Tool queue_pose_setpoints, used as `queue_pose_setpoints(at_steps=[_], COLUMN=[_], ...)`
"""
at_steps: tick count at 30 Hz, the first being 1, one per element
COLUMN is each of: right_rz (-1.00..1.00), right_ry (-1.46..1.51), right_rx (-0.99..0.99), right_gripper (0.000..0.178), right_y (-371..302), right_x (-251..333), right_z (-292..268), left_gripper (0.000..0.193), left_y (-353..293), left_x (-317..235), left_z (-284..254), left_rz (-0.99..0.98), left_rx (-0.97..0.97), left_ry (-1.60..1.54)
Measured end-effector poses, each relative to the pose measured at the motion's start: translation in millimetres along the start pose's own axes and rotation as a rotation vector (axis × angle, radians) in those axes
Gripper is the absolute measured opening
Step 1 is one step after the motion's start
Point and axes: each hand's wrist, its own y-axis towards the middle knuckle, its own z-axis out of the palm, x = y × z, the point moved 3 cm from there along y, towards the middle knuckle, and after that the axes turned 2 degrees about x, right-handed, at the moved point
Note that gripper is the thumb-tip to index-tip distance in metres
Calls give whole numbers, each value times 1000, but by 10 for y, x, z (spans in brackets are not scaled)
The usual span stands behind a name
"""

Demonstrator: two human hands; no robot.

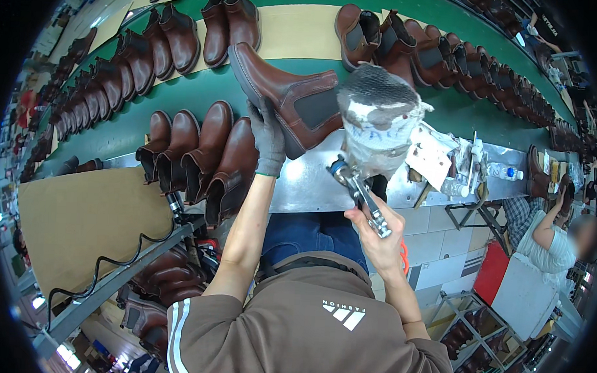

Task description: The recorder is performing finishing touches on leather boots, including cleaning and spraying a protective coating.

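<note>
My left hand (pixel 268 141), in a dark grey glove, grips a brown ankle boot (pixel 285 97) with dark elastic side panels and holds it tilted above the metal bench edge (pixel 312 180). My right hand (pixel 374 236), bare, is closed around the metal handle of a spray gun (pixel 359 188). The gun's cup is wrapped in stained white cloth (pixel 378 120) and sits right beside the boot's heel end.
Several brown boots (pixel 197 158) stand in a row left of my hand. More boots (pixel 447 60) line the green conveyor belt (pixel 183 100) behind. Brown cardboard (pixel 87 218) lies at left. Another person (pixel 546 238) sits at right by bottles (pixel 506 173).
</note>
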Motion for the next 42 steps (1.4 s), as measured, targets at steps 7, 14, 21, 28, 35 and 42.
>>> queue_pose_setpoints(at_steps=[7, 14, 21, 28, 35, 42], right_rz=[36, 4, -34, 42, 12, 92], right_ry=[-3, -39, -81, 1, -69, 174], right_rx=[113, -22, -90, 58, -40, -109], right_gripper=[42, 39, 39, 40, 39, 33], right_y=[-17, -19, 69, -104, -126, -297], right_x=[63, 28, 16, 63, -33, -214], right_z=[-46, -61, -20, -165, -239, -456], left_gripper=[79, 65, 64, 66, 67, 68], left_y=[-14, -132, -178, -195, -183, -289], left_x=[27, -43, -137, -61, -25, 1], left_z=[-2, 58, 140, 70, 28, 104], left_rz=[39, 46, 43, 8, 17, -426], left_rx=[15, -4, 142, 121, 142, 388], left_ry=[9, 24, -224, -114, -105, -697])
